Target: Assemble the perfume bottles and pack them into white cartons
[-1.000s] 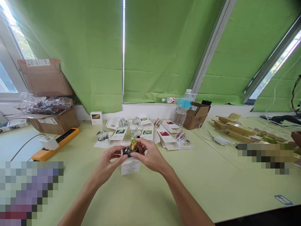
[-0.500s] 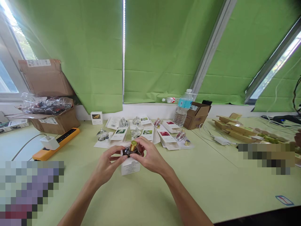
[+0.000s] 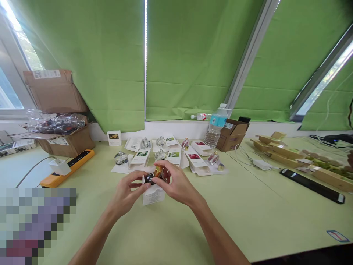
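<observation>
Pale green table (image 3: 176, 228) here; left hand (image 3: 124, 189) and right hand (image 3: 178, 184) both have fingers curled round a dark bottle (image 3: 149, 179), right between the fingertips, atop a white box (image 3: 153, 197). Probably slick, breakable glass, fairly light, so I'd grip its sides, not the gold cap (image 3: 158, 170).

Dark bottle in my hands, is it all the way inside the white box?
No, not fully: the dark bottle shows with its gold cap above the white box. Whether its base is inside, I cannot tell.
</observation>
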`<state>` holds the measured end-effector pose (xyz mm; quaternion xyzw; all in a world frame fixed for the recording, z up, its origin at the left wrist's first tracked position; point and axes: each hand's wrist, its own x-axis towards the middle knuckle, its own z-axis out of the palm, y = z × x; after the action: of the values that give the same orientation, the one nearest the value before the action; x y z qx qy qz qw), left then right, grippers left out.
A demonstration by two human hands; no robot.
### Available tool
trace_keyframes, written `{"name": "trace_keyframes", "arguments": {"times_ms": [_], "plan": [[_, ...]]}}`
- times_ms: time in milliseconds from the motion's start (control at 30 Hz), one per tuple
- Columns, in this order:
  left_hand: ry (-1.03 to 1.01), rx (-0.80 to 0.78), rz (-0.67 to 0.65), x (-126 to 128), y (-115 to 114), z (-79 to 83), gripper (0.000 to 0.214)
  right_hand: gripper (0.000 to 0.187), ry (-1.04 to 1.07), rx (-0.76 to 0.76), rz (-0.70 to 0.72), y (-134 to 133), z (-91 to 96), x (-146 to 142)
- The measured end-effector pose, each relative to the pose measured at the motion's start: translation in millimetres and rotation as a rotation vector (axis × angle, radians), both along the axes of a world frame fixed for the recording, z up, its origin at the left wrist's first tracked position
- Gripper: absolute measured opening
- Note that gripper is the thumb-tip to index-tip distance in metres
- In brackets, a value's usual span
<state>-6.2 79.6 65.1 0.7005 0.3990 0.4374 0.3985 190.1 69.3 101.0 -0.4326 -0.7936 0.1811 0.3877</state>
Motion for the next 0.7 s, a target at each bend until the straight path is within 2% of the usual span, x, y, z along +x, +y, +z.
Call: {"name": "trace_keyframes", "arguments": {"times_ms": [167, 400, 700], "plan": [[-0.002, -0.009, -0.004, -0.4, 0.0, 0.2, 0.023, 0.037, -0.027, 0.016, 0.011, 0.5, 0.5, 1.4], [-0.015, -0.032, -0.022, -0.9, 0.5, 0.6, 0.026, 0.028, 0.012, -0.018, 0.027, 3.8, -3.6, 3.3], [-0.033, -0.020, -0.052, -1.7, 1.5, 0.4, 0.033, 0.028, 0.054, -0.014, 0.010, 6.7, -5.5, 6.9]]}}
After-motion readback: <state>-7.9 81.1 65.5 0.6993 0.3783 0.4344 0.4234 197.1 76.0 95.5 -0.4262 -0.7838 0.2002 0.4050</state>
